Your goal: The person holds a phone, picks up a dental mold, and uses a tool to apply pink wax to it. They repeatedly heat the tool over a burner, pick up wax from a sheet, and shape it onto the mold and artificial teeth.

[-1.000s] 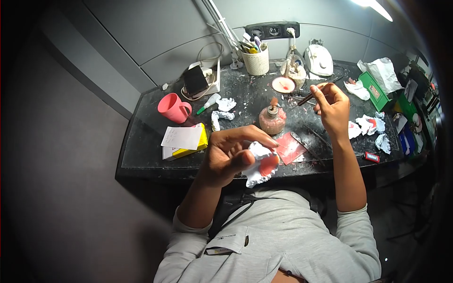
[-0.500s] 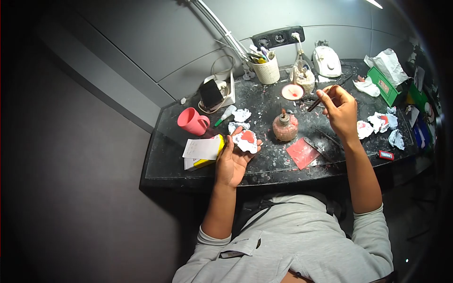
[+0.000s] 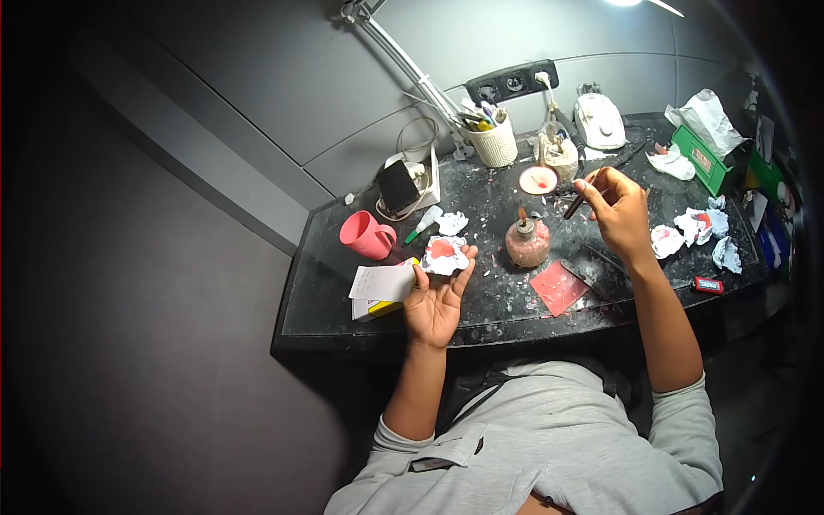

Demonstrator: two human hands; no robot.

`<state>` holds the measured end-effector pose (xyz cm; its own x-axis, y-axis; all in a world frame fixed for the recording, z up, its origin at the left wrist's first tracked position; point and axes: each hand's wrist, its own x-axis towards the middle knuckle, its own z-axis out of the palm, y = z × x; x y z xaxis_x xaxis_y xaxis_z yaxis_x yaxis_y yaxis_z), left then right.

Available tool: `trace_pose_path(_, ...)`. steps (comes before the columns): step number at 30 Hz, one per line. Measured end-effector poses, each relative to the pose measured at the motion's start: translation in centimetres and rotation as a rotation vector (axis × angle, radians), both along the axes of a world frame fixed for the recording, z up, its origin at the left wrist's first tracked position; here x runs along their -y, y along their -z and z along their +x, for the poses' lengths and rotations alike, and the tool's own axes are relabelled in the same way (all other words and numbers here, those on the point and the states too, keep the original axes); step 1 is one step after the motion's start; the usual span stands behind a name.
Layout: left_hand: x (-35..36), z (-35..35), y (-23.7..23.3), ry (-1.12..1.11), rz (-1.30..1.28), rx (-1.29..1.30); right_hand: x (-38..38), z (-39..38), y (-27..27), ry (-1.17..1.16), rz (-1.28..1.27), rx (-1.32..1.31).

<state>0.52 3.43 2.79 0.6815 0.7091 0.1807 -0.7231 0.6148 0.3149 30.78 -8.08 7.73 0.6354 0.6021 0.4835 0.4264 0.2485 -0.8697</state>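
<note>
My left hand point(image 3: 434, 314) is palm up at the front edge of the desk. A crumpled-looking white piece with a red patch point(image 3: 445, 256) rests at its fingers, beside the thumb; part of the fingers is hidden behind it. My right hand point(image 3: 620, 209) is raised over the desk, pinching a thin dark tool point(image 3: 574, 207) that points down and left. Left of that tool stands a round glass burner point(image 3: 527, 245) with a small flame at its wick. A flat pink sheet point(image 3: 560, 288) lies in front of the burner.
A pink mug point(image 3: 366, 235), a paper note point(image 3: 379, 283) and a white pen holder point(image 3: 493, 142) stand or lie left and back. Behind the burner is a round pink dish point(image 3: 538, 180). White pieces point(image 3: 693, 226) and a green box point(image 3: 699, 161) are at right.
The view has shifted, so the desk appears lower and farther right. My left hand has turned slightly, with its fingers now right of the white piece. My right hand still grips the tool.
</note>
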Motion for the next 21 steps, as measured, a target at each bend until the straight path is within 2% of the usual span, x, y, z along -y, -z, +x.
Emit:
trace_pose_path(6,-0.3,-0.1,0.2,0.028,-0.03,0.031,-0.1,0.2,0.1,0.012,-0.007,0.034)
trace_pose_path(17,-2.2,0.8,1.2,-0.105,0.24,-0.189,0.1,0.5,0.2,0.058,-0.139,0.146)
trace_pose_path(21,-2.7,1.8,0.1,-0.049,0.309,-0.248,0.5,0.3,-0.2,0.06,-0.153,0.129)
